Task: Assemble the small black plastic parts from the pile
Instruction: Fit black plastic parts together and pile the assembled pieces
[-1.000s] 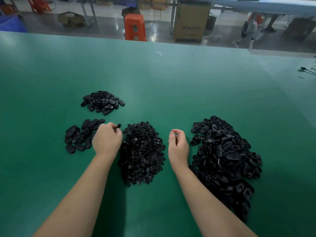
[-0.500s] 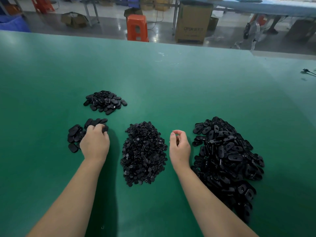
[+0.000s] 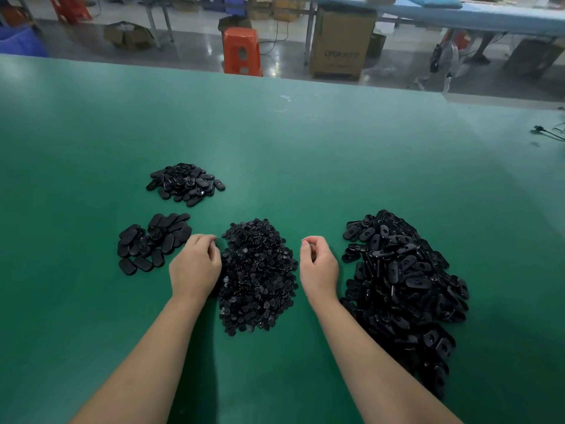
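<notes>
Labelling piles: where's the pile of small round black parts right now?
In the head view, the pile of small round parts lies centre on the green table, between the left hand and right hand.

Your left hand is coming back from the small group of oval parts at the left, where it was reaching half a second ago, and is now settling against the left edge of the middle pile of small round pieces, fingers curled under. Whether it is carrying a part is hidden.
</notes>
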The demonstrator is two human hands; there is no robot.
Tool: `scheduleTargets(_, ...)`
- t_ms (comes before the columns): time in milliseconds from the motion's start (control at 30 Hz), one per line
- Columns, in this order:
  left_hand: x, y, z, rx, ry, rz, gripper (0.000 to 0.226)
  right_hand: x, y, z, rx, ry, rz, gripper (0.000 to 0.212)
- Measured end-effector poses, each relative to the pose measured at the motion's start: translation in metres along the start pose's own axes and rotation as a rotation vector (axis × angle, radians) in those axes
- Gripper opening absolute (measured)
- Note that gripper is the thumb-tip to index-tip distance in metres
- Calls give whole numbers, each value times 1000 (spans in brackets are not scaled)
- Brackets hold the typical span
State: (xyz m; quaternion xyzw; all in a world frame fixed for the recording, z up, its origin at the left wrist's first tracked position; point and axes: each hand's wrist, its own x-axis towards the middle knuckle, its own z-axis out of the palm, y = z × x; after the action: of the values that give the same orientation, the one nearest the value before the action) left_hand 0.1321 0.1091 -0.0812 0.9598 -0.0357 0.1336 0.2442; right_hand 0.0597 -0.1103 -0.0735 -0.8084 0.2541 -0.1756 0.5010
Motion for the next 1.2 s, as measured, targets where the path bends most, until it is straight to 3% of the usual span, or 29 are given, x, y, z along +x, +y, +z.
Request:
scheduleTargets(133, -5, 0, -1, -33, -17, 80, 17, -1, -4, -2, -25, -33, 14, 8)
scheduleTargets(300, -4, 0, -3, 8, -63, 113, 23, 18, -15, -26, -151, -310, 28, 7)
scheduleTargets(500, -6, 1, -4, 6, -76, 126, 28, 63, -20, -85, -944, -337, -152, 23)
scheduleTargets(633, -7, 2, -5, 4, -77, 127, 27, 76, -13, -108, -1203, -410, -165, 30)
scheduleTargets(767, -7, 3, -6, 1, -82, 130, 25, 77, -6, -113, -1286, -423, -209, 28)
scheduleTargets(1200, -7, 3, -7, -4, -104, 120, 21, 79, -6, -120, -1226, -304, -331, 19)
